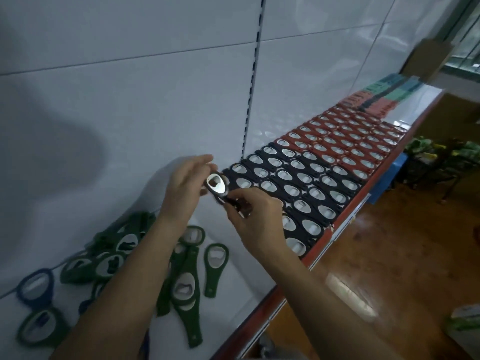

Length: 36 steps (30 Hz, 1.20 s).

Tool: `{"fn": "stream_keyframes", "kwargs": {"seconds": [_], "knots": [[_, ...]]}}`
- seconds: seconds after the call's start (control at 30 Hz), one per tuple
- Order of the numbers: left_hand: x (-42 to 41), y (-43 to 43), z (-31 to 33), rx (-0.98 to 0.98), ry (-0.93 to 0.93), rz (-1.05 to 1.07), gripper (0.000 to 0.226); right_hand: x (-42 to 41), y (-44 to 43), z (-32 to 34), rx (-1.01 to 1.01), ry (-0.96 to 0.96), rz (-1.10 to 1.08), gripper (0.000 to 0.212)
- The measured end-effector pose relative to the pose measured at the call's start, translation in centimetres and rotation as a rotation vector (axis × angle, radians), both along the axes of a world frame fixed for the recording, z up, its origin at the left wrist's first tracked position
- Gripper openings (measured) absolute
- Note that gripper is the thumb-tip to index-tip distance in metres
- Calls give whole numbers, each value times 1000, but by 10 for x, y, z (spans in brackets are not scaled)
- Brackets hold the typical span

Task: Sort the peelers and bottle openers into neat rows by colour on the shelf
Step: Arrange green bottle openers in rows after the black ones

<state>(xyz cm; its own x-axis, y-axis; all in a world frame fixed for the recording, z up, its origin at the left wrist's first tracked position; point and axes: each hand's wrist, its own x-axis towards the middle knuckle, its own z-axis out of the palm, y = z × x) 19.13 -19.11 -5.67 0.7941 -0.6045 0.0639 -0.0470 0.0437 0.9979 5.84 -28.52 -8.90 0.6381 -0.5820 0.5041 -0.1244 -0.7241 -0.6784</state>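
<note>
Black bottle opener (217, 187) is clamped in both grips, left hand (187, 183) and right hand (255, 216). Careless placing could knock the black rows (298, 188) at 3 o'clock askew.

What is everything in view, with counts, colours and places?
black openers: dozens, black, rows mid-shelf
red openers: dozens, red, rows beyond the black
green openers: loose pile, green, near shelf left
blue opener: at least one, blue, far left
flat packs: several, teal and red, shelf's far end
held opener: one, black, between both hands
shelf: one, white, red front edge
left hand: at held opener's head, grip unclear
right hand: pinches its handle
</note>
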Motion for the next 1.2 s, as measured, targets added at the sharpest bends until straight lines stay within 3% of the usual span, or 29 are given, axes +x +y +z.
{"fn": "stream_keyframes", "kwargs": {"seconds": [0.1, 0.17, 0.23, 0.4, 1.2], "knots": [[20, 27, -3, 517, -660, 108, 12, 9, 1, -11, -27, 97, -20, 15], [23, 43, -17, 745, -831, 2, 16, 22, 3, -12, -60, 148, -1, 13], [23, 54, -35, 822, -850, -94, 22, 38, 5, -13, -109, 227, 15, 9], [24, 68, -54, 709, -944, -70, 23, 59, 11, -23, -203, 392, -2, 13], [17, 73, -43, 794, -899, -144, 33, 66, -3, -29, -97, 410, 43, 15]]}}
